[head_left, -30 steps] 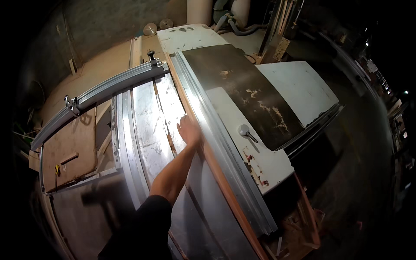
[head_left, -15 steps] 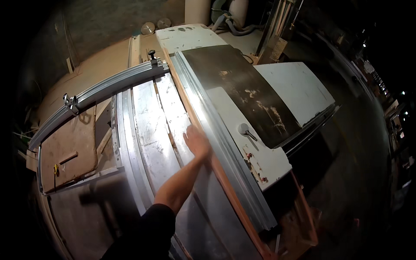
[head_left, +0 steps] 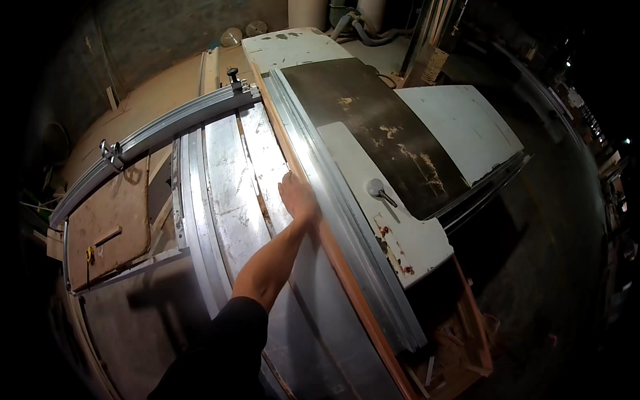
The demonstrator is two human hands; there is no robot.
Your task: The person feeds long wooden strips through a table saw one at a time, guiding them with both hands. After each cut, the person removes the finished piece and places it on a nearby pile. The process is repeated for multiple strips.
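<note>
A long, narrow wooden strip (head_left: 347, 277) lies lengthwise against the silver metal fence (head_left: 357, 233) on a panel saw's sliding metal table (head_left: 230, 180). My left hand (head_left: 300, 198) is closed over the strip about halfway along, its fingers on the strip's left side and slightly blurred. The bare forearm comes up from a black sleeve at the lower edge. Toward the bottom of the picture the near end of the strip runs out of view. My right hand does not show.
A crosscut fence (head_left: 167, 127) with a black knob and a clamp-like stop spans the far left. Beyond it lies a brown board (head_left: 110, 220) carrying a small wood piece and a yellow-black tool. White and dark machine tops (head_left: 400, 153) stand right. Wood scraps (head_left: 453, 340) lie lower right.
The view has shifted a little, and the scene sits slightly higher and farther right. My left hand stays on the strip, somewhat nearer along it. A sliver of my right hand has left the lower edge.
</note>
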